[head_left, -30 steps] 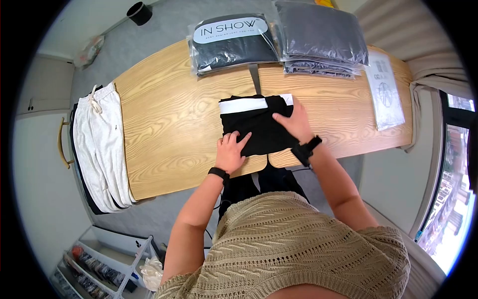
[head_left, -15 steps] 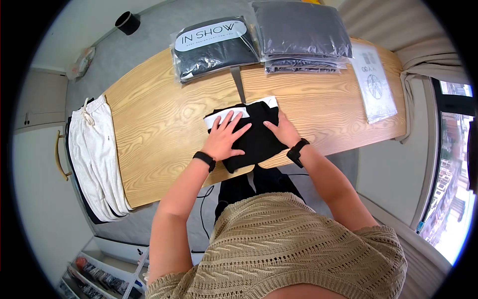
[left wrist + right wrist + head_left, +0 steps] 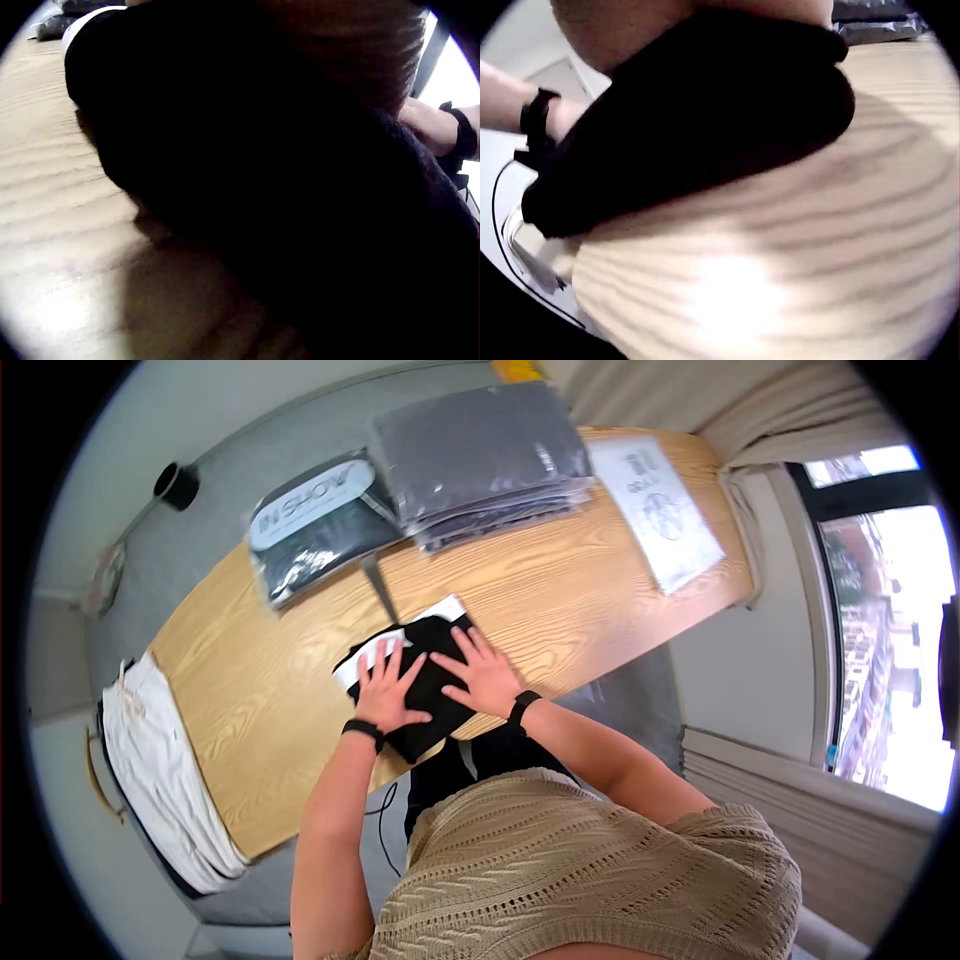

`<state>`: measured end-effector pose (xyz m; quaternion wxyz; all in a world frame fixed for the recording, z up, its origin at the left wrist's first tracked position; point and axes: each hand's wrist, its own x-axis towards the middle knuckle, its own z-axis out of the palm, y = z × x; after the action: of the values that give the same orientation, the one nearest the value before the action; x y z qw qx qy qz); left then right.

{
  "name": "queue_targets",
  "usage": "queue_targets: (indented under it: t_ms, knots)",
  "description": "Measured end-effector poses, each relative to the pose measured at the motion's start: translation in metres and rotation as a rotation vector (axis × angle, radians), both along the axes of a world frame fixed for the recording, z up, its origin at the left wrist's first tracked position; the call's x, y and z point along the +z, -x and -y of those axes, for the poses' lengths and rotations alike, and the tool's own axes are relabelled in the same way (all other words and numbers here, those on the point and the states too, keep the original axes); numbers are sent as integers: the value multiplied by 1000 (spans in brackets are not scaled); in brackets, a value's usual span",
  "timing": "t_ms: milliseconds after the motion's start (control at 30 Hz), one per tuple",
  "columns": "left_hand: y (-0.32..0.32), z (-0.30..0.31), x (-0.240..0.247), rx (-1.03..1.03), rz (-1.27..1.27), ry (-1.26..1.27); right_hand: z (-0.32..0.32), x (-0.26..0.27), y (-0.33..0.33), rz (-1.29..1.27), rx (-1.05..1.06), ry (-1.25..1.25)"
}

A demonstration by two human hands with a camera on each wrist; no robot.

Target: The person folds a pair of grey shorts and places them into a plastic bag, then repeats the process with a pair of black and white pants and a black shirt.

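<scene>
A folded black garment [image 3: 424,690] with white bands along its far side lies at the table's near edge. Flat on its left part rests my left hand [image 3: 387,688], fingers spread over the white band. My right hand [image 3: 484,678] lies on the right part, its fingers spread too. In the left wrist view the dark cloth [image 3: 225,172] fills most of the picture, with the right hand [image 3: 431,127] beyond it. The right wrist view shows the cloth's rounded folded edge [image 3: 780,112] on the wood, and the left hand [image 3: 566,120] behind.
Bagged dark clothing labelled IN SHOW [image 3: 325,530] and a stack of grey bagged items [image 3: 480,455] stand along the far side of the table [image 3: 560,600]. A flat printed clear bag [image 3: 660,510] lies at the right. White trousers [image 3: 165,760] hang over the left end.
The head view has swung right. My left hand has gone from the garment's near-left part up onto its white band, and my right hand has moved from the right edge onto the cloth.
</scene>
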<state>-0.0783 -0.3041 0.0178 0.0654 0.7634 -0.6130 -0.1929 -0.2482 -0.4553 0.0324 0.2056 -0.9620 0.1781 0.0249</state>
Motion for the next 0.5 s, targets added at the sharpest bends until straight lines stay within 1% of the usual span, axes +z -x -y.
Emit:
queue_targets:
  t_ms: [33, 67, 100, 167, 233, 267, 300, 333, 367, 400, 433, 500]
  knots:
    - [0, 1, 2, 1, 14, -8, 10, -2, 4, 0, 37, -58]
    - [0, 2, 3, -1, 26, -26, 25, -11, 10, 194, 98, -108]
    - [1, 3, 1, 0, 59, -12, 45, -7, 16, 197, 86, -94]
    - [5, 4, 4, 11, 91, -36, 96, 4, 35, 64, -125, -338]
    - [8, 5, 4, 28, 105, -49, 159, 5, 56, -69, -105, 236]
    - [8, 6, 3, 29, 106, -63, 192, 3, 73, 203, -347, 43]
    - [8, 7, 3, 31, 108, -77, 218, 23, 79, 87, -628, 11]
    - [9, 9, 4, 32, 114, -97, 258, 2, 97, 100, -694, 85]
    - [10, 10, 6, 35, 120, -118, 275, 25, 104, 53, -841, 96]
    - [11, 12, 6, 34, 132, -130, 311, 4, 121, -1, -888, 187]
    - [11, 12, 6, 35, 138, -138, 323, 7, 132, 31, -902, 250]
    - [11, 14, 6, 40, 144, -169, 347, -4, 144, -29, -919, 338]
